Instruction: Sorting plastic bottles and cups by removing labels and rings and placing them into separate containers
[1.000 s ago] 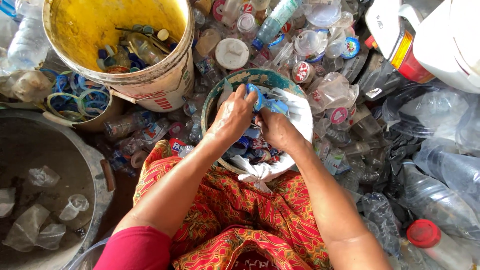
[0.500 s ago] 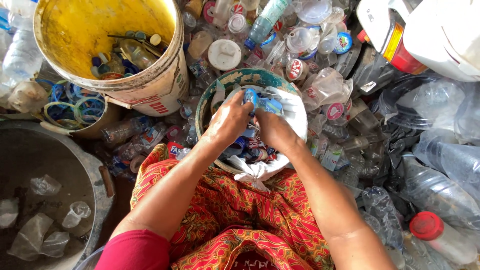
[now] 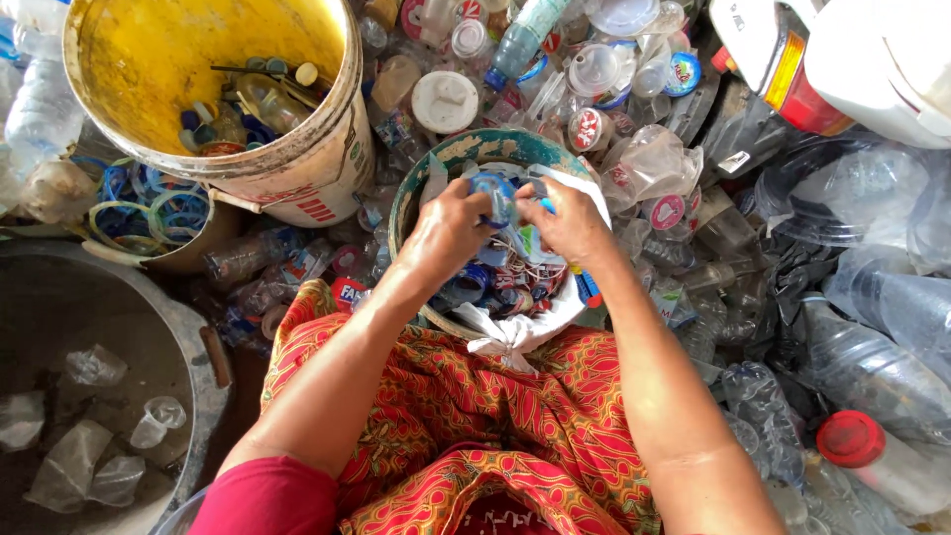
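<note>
Two hands: both met over the green basin (image 3: 466, 151), forearms reaching forward from the lap and converging.
Left hand (image 3: 448, 233): knuckles up, fingers curled and pinched on a small blue plastic piece (image 3: 493, 186) (a cap or ring, too small to tell which).
Right hand (image 3: 570, 223): fingers bent and closed on the other side of that same piece, wrist angled inward.
Blue piece: held between both hands, just above the basin's contents.
Basin: lined with a white bag (image 3: 515, 332), filled with mixed caps and labels, resting against the red patterned skirt (image 3: 475, 416).
Nearby: a yellow-stained bucket (image 3: 297, 183) to the left; clear bottles (image 3: 872, 357) piled to the right.
</note>
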